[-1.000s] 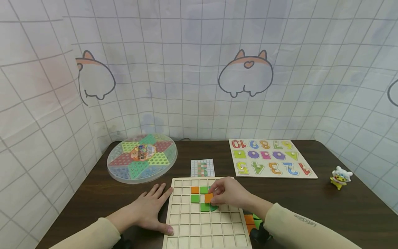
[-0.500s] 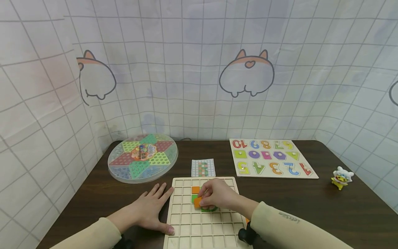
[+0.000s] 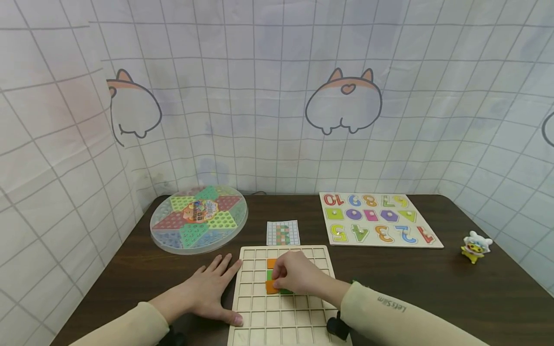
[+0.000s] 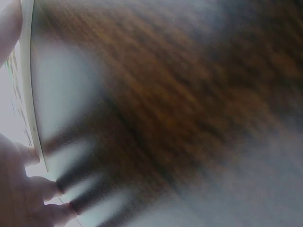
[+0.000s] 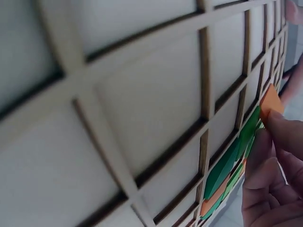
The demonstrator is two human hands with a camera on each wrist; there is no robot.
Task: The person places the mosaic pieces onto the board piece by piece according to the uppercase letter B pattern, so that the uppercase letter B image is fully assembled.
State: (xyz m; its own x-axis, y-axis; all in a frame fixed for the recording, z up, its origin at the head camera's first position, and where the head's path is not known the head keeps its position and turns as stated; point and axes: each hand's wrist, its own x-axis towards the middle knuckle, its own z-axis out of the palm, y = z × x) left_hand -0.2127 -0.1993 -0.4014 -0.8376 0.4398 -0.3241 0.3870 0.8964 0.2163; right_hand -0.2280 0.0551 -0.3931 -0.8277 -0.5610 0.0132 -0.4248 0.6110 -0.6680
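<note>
My right hand (image 3: 296,274) pinches a square orange tile (image 3: 271,287) between thumb and fingertips, close over the gridded wooden board (image 3: 266,319). In the right wrist view, the held orange tile (image 5: 271,99) is tilted beside a green tile (image 5: 248,132), with a dark green piece (image 5: 220,172) nearer the camera. Farther up the board lie another orange tile (image 3: 271,263) and a green tile (image 3: 269,275), partly covered by the hand. My left hand (image 3: 207,293) is spread with straight fingers on the table, its thumb and index fingertip at the board's left edge.
A small pattern card (image 3: 283,233) lies just beyond the board. Behind to the left is a round Chinese checkers board (image 3: 199,221). A number puzzle board (image 3: 378,221) lies back right, with a small figurine (image 3: 474,247) near the right table edge.
My right hand has carried the orange tile left and toward the body, from above the tile cluster to the cell below the left green tile. The left hand has stayed still.
</note>
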